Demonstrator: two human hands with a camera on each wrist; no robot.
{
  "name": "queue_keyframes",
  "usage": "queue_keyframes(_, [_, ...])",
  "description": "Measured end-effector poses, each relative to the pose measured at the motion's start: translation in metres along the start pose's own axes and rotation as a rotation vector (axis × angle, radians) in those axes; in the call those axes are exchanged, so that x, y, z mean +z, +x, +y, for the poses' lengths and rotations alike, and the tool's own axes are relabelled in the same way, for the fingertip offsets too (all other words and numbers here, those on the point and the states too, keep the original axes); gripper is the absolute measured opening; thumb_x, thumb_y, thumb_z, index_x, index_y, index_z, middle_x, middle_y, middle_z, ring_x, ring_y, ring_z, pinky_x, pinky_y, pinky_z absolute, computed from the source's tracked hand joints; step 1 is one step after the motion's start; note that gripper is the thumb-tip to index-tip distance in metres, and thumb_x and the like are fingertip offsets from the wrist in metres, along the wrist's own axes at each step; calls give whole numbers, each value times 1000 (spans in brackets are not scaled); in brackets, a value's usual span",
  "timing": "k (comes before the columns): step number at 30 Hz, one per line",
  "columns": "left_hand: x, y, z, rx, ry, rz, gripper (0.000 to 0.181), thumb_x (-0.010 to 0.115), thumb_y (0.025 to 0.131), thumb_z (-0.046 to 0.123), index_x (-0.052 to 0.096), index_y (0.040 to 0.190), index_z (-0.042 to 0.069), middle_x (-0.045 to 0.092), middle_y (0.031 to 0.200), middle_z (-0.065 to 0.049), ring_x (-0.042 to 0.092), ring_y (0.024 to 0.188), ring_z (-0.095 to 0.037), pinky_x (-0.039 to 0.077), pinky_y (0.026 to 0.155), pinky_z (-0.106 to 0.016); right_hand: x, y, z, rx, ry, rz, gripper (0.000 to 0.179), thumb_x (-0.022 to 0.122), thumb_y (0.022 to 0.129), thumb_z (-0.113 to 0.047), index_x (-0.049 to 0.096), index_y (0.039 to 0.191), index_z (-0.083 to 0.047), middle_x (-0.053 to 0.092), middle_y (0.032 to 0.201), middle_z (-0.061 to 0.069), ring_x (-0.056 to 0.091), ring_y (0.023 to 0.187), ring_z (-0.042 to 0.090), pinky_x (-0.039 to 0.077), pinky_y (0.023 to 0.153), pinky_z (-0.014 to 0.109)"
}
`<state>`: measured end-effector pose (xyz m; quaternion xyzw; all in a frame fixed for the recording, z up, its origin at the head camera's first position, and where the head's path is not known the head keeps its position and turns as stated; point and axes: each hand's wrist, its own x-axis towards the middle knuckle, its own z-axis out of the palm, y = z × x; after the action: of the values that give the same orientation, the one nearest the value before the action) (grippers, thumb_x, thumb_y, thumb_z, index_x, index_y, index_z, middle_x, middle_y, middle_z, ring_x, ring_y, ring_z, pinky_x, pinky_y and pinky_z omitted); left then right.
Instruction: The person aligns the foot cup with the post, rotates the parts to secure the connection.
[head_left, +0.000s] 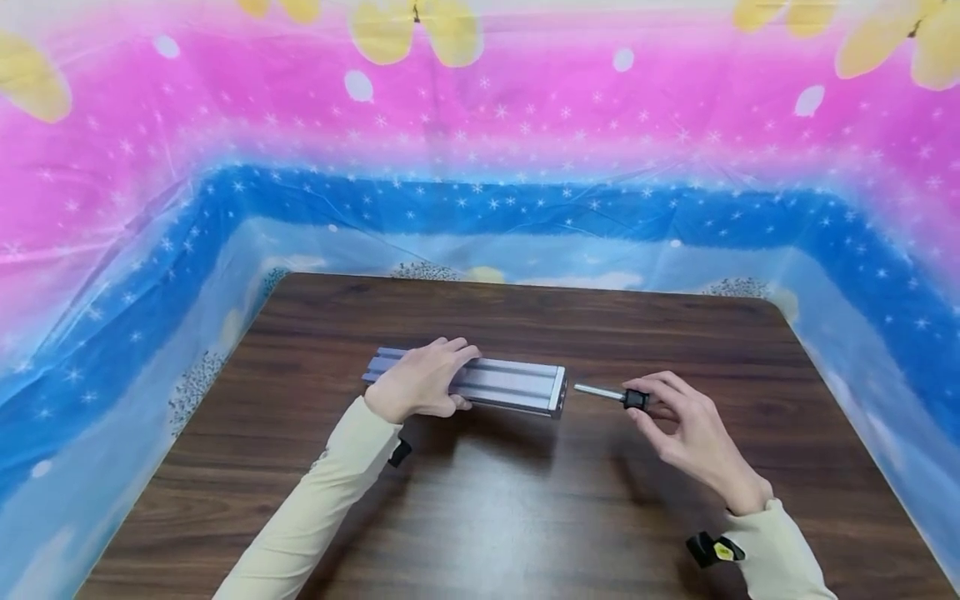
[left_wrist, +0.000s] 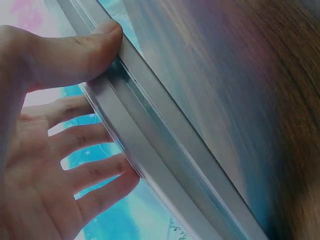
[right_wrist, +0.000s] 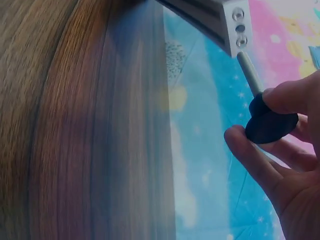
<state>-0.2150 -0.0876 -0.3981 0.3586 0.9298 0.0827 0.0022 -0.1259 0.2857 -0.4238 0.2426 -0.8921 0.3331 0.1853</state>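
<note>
Left grip (head_left: 422, 381) curled round metal bar (head_left: 510, 382); right grip (head_left: 690, 429) nearly closed, pinching black knob (head_left: 637, 400), rod (head_left: 597, 392) ahead, just apart from bar's end. Likely lining-up; next move calls for squaring rod to hole (right_wrist: 242, 40).

Dark brown table (head_left: 645, 329) with streaked grain

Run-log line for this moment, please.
left hand: grips metal profile | right hand: pinches black-knobbed screw | screw: aimed at end plate, not touching
</note>
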Motion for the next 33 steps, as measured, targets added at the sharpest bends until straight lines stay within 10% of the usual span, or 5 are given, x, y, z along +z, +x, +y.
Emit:
queue_keyframes(7, [-1, -1, 0, -30, -29, -13, 62, 77, 84, 35, 58, 136, 9, 64, 126, -7, 62, 108, -26, 55, 84, -46, 2, 5, -10, -19, -2, -6, 37, 74, 88, -2, 68, 123, -13, 64, 115, -2, 70, 92, 12, 60, 77, 30])
queue_keyframes(33, [1, -12, 3, -83, -77, 12, 62, 78, 83, 41, 61, 133, 8, 65, 123, -6, 64, 105, -25, 54, 85, -45, 2, 26, -13, -45, 44, 0, 37, 73, 88, 2, 62, 123, -5, 72, 102, 4, 71, 86, 14, 58, 74, 19])
